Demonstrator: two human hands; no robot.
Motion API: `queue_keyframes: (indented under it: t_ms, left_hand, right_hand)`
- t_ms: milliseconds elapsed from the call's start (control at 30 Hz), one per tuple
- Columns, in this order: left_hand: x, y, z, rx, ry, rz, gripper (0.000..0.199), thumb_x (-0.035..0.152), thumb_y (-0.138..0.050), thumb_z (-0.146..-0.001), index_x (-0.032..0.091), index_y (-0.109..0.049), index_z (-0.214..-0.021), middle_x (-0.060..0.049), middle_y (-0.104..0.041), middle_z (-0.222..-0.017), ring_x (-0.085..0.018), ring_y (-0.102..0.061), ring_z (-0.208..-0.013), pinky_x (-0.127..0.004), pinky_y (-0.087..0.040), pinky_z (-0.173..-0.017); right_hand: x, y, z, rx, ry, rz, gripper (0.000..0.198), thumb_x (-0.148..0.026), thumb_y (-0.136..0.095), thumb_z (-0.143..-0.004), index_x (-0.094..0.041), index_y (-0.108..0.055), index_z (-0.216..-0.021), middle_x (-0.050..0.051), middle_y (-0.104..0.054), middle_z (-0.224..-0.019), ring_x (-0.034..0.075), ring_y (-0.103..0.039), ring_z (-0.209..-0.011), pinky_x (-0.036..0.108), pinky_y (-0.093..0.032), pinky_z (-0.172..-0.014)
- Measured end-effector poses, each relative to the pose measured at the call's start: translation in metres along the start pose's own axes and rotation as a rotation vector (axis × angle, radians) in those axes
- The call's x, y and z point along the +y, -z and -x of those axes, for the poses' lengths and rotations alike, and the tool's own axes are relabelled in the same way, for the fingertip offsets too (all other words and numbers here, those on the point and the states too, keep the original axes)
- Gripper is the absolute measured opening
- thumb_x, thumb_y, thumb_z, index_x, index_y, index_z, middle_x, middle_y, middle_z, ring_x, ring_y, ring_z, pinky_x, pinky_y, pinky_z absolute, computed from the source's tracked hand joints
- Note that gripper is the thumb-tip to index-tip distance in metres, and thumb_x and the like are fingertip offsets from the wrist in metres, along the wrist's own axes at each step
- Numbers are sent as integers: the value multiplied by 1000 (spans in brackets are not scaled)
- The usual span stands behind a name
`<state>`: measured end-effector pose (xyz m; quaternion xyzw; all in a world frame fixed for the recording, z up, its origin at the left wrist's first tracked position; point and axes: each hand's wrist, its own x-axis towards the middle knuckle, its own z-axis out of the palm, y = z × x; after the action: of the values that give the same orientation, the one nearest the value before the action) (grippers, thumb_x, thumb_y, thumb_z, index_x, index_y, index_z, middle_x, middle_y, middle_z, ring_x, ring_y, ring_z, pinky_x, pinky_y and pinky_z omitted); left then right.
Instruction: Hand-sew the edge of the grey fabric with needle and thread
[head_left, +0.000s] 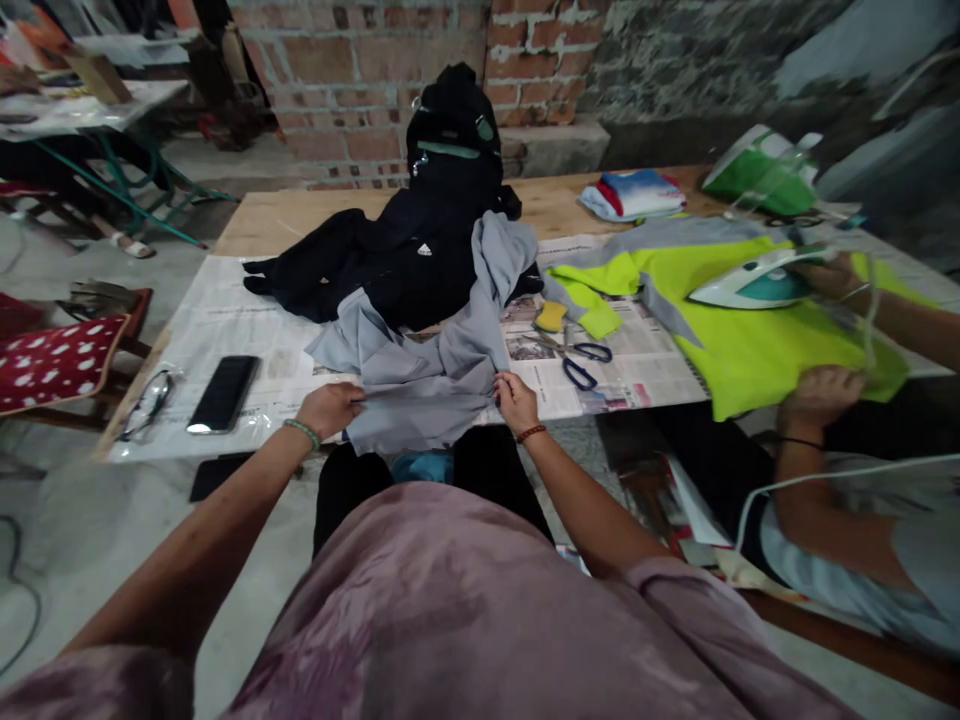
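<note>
A crumpled grey cloth [427,385] lies across the near table edge, its lower part hanging a little over it. My left hand [330,408] pinches its left side, and my right hand [516,402] grips its right side, so a band stays stretched between them. One grey strip runs up to the right, over a black garment [360,260] with a small white mark. Just right of my right hand lie dark-handled scissors [581,362] and a yellow sponge [551,317]. Whether the grey cloth is joined to the black garment, I cannot tell.
At right, a co-worker's hand [829,275] presses an iron [757,280] on a neon yellow garment [697,340]. A phone [223,393] and glasses [148,405] lie at left. A black bag [454,130], folded clothes [634,193] and a green-white bag [761,172] stand behind.
</note>
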<state>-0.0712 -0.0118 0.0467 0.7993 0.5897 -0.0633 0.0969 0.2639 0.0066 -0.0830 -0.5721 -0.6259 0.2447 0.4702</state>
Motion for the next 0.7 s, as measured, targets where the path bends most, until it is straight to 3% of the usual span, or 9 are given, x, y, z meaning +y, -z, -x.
queue_keyframes:
  t_ms: [100,200,333,467,700]
  left_hand:
    - [4,14,3,340,-113,-141,21,22,-45,-83,21,-65,-89,-7,-63,-93,-23,-54,-90,-38,-37,-84]
    - [1,4,7,536,-239,-173,23,17,-42,-85,24,-64,-91,-6,-62,-94,-23,-53,-88,-43,-31,-88]
    - [-17,-46,15,526,-273,-173,21,13,-47,-80,22,-66,-85,-6,-62,-83,-21,-54,-80,-42,-34,-81]
    - [-28,-86,26,520,-152,-127,25,15,-48,-79,20,-67,-94,-10,-64,-96,-24,-55,-87,-41,-36,-80]
    - [-18,-83,33,522,-36,-10,32,23,-49,-76,21,-63,-105,-9,-63,-107,-24,-55,-96,-42,-36,-85]
  right_hand:
    - [-2,0,0,5,-4,9,29,-33,-38,-87,-16,-59,-97,2,-64,-76,12,-59,-64,25,-48,-70]
    - [-2,0,0,6,2,0,30,-33,-37,-87,-15,-59,-97,3,-64,-77,12,-59,-64,25,-48,-69]
    - [-1,0,0,1,6,-9,30,-32,-36,-87,-15,-58,-97,3,-64,-78,12,-60,-62,25,-49,-67]
    - [0,0,0,-7,-5,-15,29,-34,-37,-87,-16,-58,-98,3,-65,-79,11,-60,-62,24,-49,-66]
    - [2,-1,1,10,-8,-13,29,-35,-38,-87,-17,-59,-96,3,-65,-79,11,-60,-62,25,-49,-69]
